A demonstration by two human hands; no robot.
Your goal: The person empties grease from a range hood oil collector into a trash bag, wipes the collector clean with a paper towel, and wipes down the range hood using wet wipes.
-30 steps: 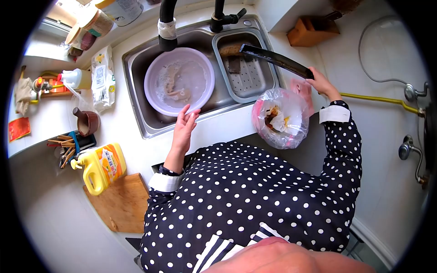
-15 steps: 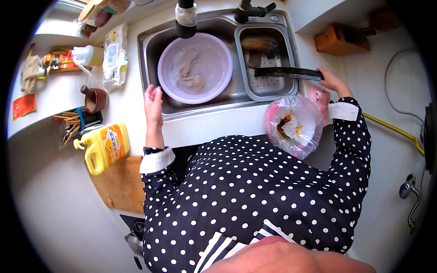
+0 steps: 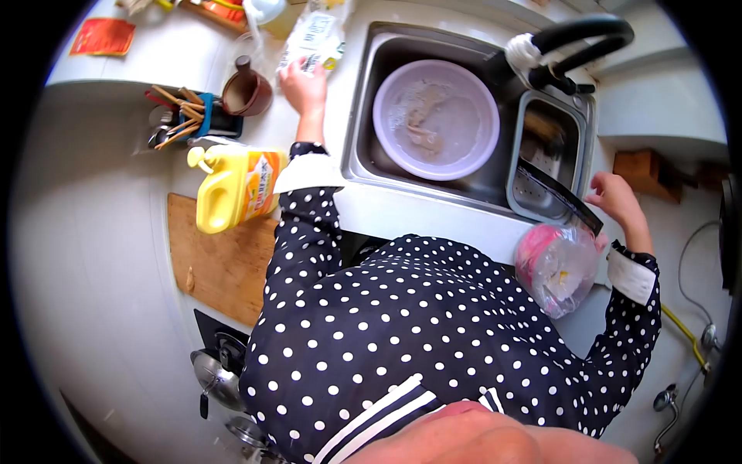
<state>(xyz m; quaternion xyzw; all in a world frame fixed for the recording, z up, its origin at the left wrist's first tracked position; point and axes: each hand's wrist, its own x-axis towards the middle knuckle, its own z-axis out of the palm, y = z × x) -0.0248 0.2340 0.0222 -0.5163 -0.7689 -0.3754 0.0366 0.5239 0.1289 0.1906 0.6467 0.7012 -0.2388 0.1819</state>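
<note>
No wording can be read surely. The jug (image 3: 222,193) has large characters on its label (image 3: 260,185); print on the packet (image 3: 318,32) and red sachet (image 3: 103,36) is too small.

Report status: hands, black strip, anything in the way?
Left hand at white packet. Right hand beside black strip, grip unclear. Strip slants over basket rim. Bag close by strip's near end.

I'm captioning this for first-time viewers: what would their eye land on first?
Probably the black garment with white dots, filling the lower middle. Next, the lavender basin of cloudy water in the sink, and the bright yellow jug to the sink's left. The left hand is at the white packet, also left of the sink.
</note>
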